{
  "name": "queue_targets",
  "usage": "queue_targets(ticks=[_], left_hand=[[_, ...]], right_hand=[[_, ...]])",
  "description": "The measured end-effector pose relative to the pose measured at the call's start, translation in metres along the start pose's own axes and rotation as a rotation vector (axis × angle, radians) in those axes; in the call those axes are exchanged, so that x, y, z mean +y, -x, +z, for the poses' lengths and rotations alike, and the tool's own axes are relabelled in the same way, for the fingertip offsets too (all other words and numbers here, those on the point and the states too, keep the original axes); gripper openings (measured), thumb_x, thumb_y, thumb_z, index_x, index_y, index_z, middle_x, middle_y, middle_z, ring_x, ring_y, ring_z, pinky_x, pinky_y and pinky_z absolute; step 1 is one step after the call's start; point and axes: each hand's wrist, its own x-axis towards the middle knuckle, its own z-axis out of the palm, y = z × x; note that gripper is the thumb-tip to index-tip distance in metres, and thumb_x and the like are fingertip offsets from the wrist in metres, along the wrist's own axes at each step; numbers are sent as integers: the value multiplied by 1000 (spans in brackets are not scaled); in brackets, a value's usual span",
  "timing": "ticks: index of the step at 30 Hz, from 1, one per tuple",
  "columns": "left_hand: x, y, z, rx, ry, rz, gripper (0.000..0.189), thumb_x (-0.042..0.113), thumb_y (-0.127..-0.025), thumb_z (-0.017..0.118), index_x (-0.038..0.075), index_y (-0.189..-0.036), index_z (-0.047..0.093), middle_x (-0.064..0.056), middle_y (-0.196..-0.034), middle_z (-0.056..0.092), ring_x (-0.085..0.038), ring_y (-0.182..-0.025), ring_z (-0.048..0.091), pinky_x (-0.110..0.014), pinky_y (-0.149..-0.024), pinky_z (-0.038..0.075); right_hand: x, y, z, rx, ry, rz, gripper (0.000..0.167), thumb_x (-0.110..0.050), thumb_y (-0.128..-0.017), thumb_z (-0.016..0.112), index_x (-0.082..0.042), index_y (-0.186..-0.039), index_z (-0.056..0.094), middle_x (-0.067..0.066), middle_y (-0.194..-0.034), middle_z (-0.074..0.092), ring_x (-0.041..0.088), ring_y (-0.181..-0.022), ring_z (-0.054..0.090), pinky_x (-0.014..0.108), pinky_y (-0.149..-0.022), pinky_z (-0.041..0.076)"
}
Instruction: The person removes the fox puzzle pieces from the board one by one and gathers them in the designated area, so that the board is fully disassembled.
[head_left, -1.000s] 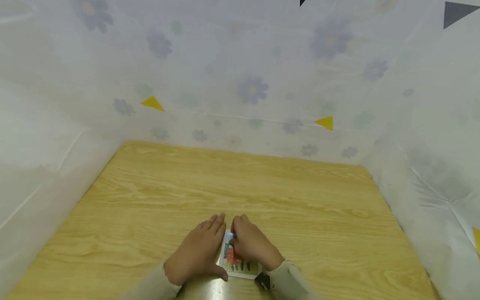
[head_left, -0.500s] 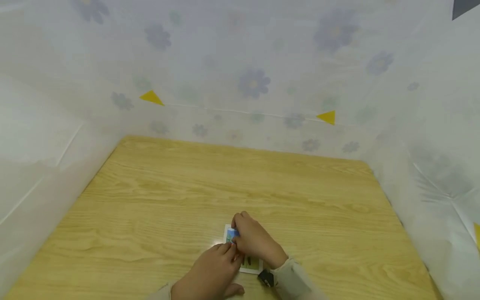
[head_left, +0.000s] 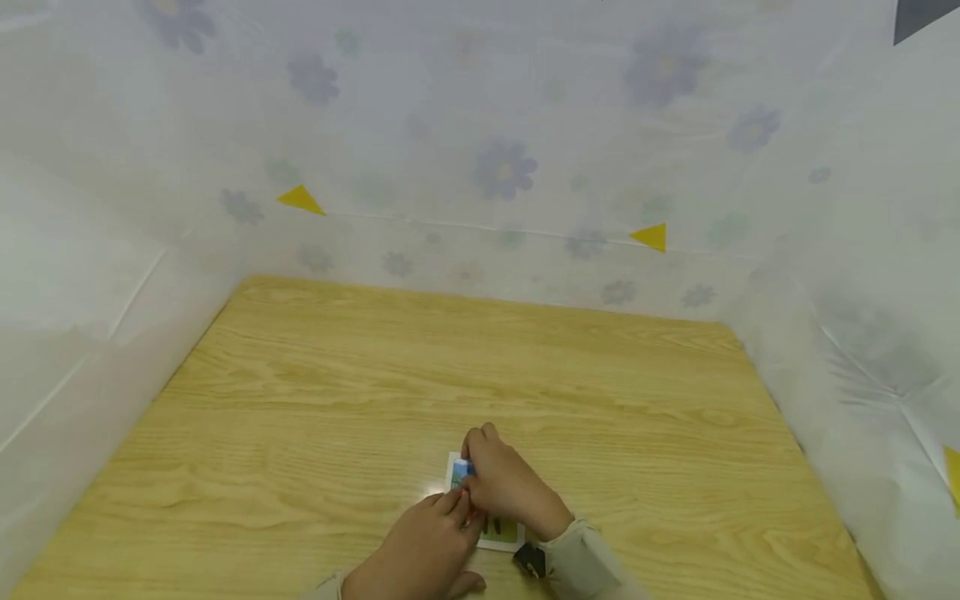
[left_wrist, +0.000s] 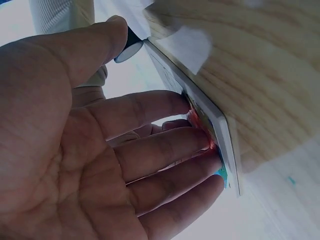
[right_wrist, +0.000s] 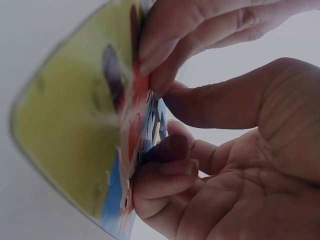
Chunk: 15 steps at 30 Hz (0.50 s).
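A small picture board (head_left: 504,535) with a white border lies on the table near its front, showing a red animal on green grass under blue sky. My left hand (head_left: 422,546) reaches over its lower left part. In the left wrist view the straight, slightly spread fingers (left_wrist: 155,155) touch its face, the thumb held apart. My right hand (head_left: 512,482) is at the upper right part, fingers curled and thumb bent against the picture. In the right wrist view both hands' fingertips meet over the red figure, whose surface looks uneven there. The hands hide the board's middle.
The wood-grain table (head_left: 360,375) extends beyond the hands to a pale flowered cloth wall (head_left: 420,158). Cloth also rises at both sides. Yellow triangles (head_left: 649,237) are on the back wall. A black device (head_left: 531,560) sits at my right wrist.
My left hand has moved from flat beside the board's left edge onto its lower left part, its fingertips meeting the right hand. The right hand stays in nearly the same place.
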Motion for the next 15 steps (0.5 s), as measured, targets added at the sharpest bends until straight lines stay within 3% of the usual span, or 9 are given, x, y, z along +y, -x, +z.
queue_targets(ticks=[8,15], left_hand=[[0,1,0,34,8,24,76,71,-87,66,10,-134,69,-14,-136,65,-22,-120,63,-28,-93,55],[0,0,0,36,-4,14,73,71,-86,68,13,-131,71,-10,-129,67,-19,-113,64,-27,-89,56]], right_hand=[[0,1,-1,0,-39,-15,21,2,-95,68,-7,-107,54,1,-96,52,14,-77,52,26,-62,48],[5,-2,-9,-59,-125,-57,11,-1,-97,67,-9,-93,61,-2,-86,57,11,-72,53,24,-60,47]])
